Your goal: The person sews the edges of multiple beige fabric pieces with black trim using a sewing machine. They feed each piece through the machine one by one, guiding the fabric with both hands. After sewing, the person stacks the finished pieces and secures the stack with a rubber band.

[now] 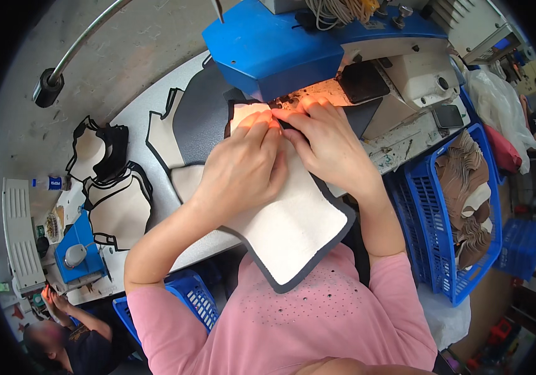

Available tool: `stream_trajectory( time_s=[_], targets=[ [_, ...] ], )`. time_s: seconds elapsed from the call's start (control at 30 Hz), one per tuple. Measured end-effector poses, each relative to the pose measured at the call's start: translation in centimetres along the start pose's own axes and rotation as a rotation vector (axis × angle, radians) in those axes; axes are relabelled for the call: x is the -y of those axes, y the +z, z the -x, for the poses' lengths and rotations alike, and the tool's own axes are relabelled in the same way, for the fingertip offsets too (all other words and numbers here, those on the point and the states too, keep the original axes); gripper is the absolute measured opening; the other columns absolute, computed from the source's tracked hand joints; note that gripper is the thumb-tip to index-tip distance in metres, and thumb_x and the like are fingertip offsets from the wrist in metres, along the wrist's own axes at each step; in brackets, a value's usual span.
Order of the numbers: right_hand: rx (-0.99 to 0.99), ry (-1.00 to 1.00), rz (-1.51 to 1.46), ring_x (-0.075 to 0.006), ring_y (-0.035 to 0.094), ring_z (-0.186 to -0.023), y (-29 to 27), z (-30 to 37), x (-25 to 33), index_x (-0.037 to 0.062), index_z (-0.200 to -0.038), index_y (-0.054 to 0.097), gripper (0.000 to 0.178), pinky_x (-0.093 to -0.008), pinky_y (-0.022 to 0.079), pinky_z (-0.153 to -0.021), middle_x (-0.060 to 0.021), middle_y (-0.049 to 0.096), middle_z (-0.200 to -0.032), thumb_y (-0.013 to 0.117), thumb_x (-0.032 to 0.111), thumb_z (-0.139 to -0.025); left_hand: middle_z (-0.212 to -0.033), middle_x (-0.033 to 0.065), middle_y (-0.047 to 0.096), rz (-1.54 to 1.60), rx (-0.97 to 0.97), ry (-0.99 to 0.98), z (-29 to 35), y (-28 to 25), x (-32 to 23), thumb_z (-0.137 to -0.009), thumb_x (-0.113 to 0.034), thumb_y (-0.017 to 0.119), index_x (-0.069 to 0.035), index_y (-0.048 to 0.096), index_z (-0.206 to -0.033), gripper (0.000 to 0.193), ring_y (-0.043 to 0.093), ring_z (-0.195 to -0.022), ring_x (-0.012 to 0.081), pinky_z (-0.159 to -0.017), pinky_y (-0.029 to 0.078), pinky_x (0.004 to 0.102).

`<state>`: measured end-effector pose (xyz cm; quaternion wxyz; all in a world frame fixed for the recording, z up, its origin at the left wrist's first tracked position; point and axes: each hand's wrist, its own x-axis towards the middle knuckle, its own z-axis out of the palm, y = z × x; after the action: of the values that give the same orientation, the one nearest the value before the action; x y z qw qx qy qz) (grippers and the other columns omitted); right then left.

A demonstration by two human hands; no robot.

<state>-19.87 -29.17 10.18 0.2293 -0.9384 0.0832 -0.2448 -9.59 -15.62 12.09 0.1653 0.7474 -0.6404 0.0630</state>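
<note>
A cream panel with a dark grey border [293, 231] stretches from under the lit front of a blue machine [268, 47] down toward my lap. My left hand [246, 159] presses its bunched fingers onto the panel's far end, close to the machine head. Beside it, my right hand [327, 140] grips the panel's dark edge, its fingertips in the orange light. The fingertips of both hands nearly meet, and the exact spot where they work is partly hidden. Under my left side lie a dark grey leather-like piece [202, 119] and another cream piece with black edging [165, 134].
Black-edged cream panels [118, 215] are stacked at the left of the table. On the right, a blue basket [415, 212] holds brown pieces [462, 181]. A lamp arm [86, 40] reaches in at upper left. Another person [74, 340] works at lower left.
</note>
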Motion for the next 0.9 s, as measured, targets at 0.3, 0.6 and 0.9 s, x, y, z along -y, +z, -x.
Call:
stream_trajectory(
  time_s=[0.3,0.6,0.9],
  targets=[
    [-0.004,0.128,-0.194,-0.0314,0.056,-0.083,-1.1,0.0,0.2,-0.0025,-0.098,0.062,0.022,-0.0390,0.042,-0.077,-0.0159,0.058,-0.084,0.056,0.008,-0.079,-0.074,0.0120,0.056,-0.038,-0.161,0.152,-1.1,0.8,1.2,-0.069,-0.016,0.058,0.000,0.059,-0.079,0.018,0.058,-0.061,0.0255,-0.055,0.049,0.0335],
    [-0.055,0.184,-0.246,-0.0330,0.056,-0.083,-1.4,1.2,1.1,-0.0069,-0.095,0.061,0.020,-0.0400,0.044,-0.075,-0.0179,0.060,-0.085,0.054,0.002,-0.078,-0.081,0.0131,0.061,-0.081,0.187,0.035,-2.0,-2.5,0.6,-0.077,-0.035,0.061,-0.002,0.062,-0.092,0.037,0.059,-0.068,0.0313,-0.089,0.043,0.0445],
    [-0.221,0.107,-0.239,-0.0303,0.057,-0.074,0.2,1.1,0.7,-0.0049,-0.096,0.063,0.021,-0.0362,0.044,-0.065,-0.0158,0.059,-0.079,0.058,-0.003,-0.076,-0.109,0.0219,0.055,-0.143,0.219,-0.042,-1.1,-2.0,1.1,-0.080,-0.027,0.059,0.000,0.057,-0.104,0.036,0.052,-0.102,0.0339,-0.095,0.038,0.0437]
  ],
)
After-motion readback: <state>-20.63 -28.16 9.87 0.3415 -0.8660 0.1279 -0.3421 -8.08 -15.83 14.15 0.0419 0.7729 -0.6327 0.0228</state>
